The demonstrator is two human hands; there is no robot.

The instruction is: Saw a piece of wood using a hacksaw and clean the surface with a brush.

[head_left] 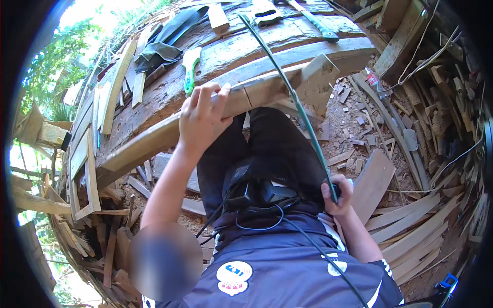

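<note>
A long wooden bar (pixel 236 100) with a narrow dark cut across it lies along the near edge of a thick, rough timber bench. My left hand (pixel 203 110) is closed over the bar, its bent fingers on top and the thumb on the near side, left of the cut. In my right hand (pixel 338 195), low by my right thigh, is the end of a long green-framed saw (pixel 303 115), seen nearly edge-on. It slants up and left across the bar, right of the cut. Whether its blade touches the wood I cannot tell.
On the bench (pixel 138 123) lie a green-handled brush (pixel 190 69), a wood block (pixel 218 19), a dark-handled handsaw (pixel 268 15), a teal-handled tool (pixel 318 23) and dark cloth (pixel 156 55). Offcuts and wood chips (pixel 359 120) cover the ground. Stacked slats (pixel 416 226) lie at right.
</note>
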